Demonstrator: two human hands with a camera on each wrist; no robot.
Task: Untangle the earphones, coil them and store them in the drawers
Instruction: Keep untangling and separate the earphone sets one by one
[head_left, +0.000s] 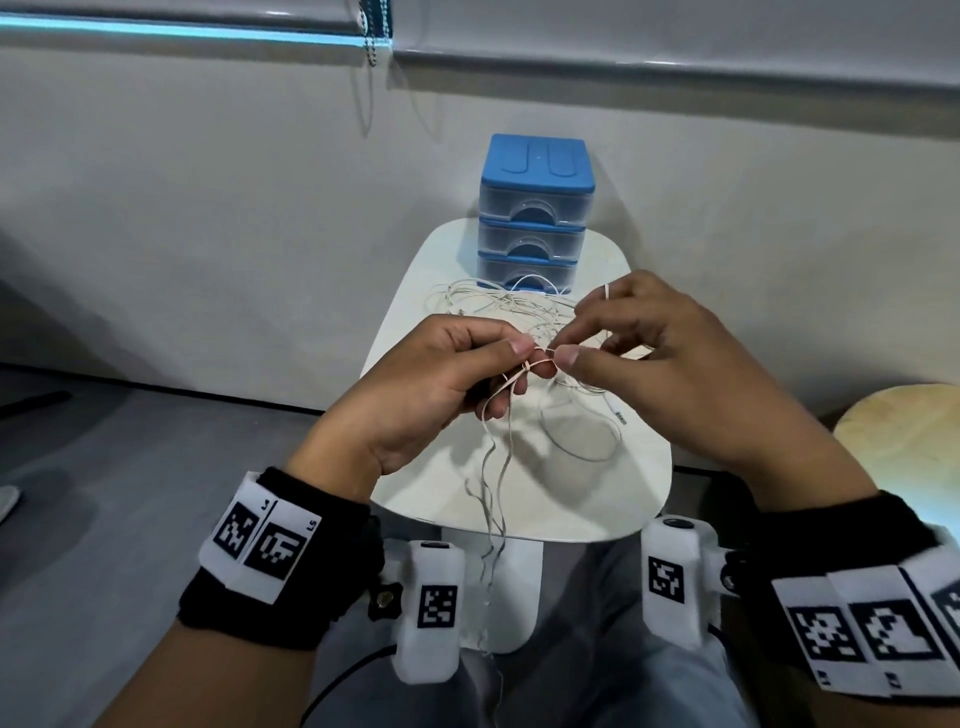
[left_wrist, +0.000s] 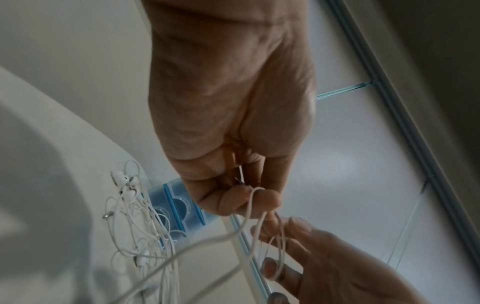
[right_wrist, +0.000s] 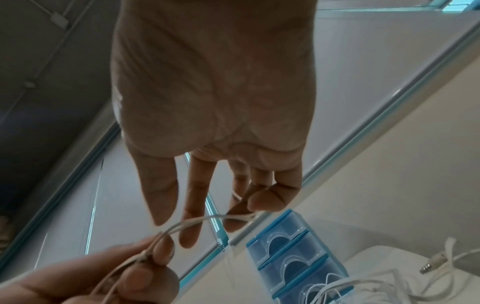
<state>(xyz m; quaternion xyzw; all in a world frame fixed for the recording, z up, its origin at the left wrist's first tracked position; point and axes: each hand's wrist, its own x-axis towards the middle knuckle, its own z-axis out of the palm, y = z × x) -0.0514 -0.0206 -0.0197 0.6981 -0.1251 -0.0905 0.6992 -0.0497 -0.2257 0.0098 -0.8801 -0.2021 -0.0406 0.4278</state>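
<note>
A tangle of white earphones (head_left: 498, 304) lies on the small white table (head_left: 587, 499), just in front of the blue three-drawer unit (head_left: 535, 208), whose drawers are all closed. Above the table's middle both hands work one cable. My left hand (head_left: 531, 358) pinches it between thumb and forefinger, and loose strands (head_left: 491, 483) hang from it past the table's front edge. My right hand (head_left: 563, 352) pinches the same cable close by, with a loop round one raised finger. The wrist views show the left hand (left_wrist: 249, 197) and the right hand (right_wrist: 176, 226) on the cable.
A jack plug (head_left: 618, 415) and a loose cable loop lie on the table under the right hand. A round pale cushion (head_left: 898, 431) stands at the right. A blind's bead cord (head_left: 371, 41) hangs on the wall behind. My legs are under the table's front edge.
</note>
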